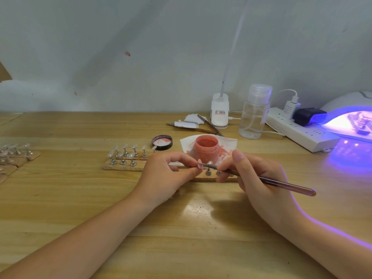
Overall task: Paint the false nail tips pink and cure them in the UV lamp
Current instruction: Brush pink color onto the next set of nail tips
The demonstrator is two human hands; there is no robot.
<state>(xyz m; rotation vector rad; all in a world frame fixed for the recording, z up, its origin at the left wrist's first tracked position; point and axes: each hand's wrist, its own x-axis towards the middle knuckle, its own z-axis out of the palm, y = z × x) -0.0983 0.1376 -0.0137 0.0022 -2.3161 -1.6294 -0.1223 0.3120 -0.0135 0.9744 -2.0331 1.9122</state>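
Observation:
My left hand (167, 174) pinches a small stand with a false nail tip (199, 164) that looks pink. My right hand (255, 178) holds a thin brush (281, 184) like a pen, its tip touching that nail. Behind them stands an open jar of pink paint (207, 149) on a stained tissue (229, 142). Under my hands a wooden strip (213, 179) carries more nail stands, partly hidden. Another strip (122, 167) to the left holds several clear tips. The UV lamp (350, 121) glows violet at the far right, with something inside.
The jar's black lid (162, 142) lies left of the jar. Behind are tweezers and pads (193, 123), a clip lamp base (219, 111), a clear pump bottle (254, 113) and a white power strip (298, 129). More nail stands (16, 152) sit at the left edge.

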